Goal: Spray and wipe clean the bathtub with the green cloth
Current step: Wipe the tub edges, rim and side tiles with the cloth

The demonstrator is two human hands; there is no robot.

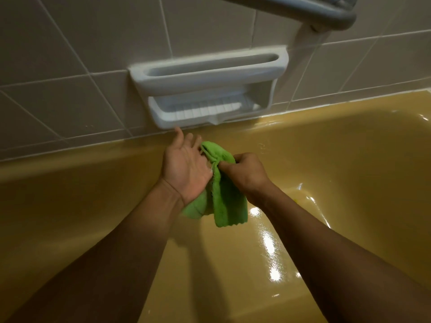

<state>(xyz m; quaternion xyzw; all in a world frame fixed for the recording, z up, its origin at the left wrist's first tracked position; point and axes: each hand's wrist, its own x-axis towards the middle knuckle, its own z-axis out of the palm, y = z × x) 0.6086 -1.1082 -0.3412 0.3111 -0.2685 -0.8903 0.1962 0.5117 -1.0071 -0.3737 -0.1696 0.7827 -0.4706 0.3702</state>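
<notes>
The green cloth [221, 197] hangs between both hands above the mustard-yellow bathtub [326, 159]. My left hand [186, 166] lies palm up with its fingers straight, and the cloth drapes over its far edge. My right hand [245, 173] pinches a bunched part of the cloth with curled fingers. The lower end of the cloth dangles free over the tub's inner wall. The tub floor is wet and shiny to the right. No spray bottle is in view.
A white ceramic soap dish [205, 89] with a grab rail juts from the beige tiled wall [70, 66] just beyond my hands. A grey grab bar [303, 8] crosses the top right. The tub's far rim [81, 159] runs along the wall.
</notes>
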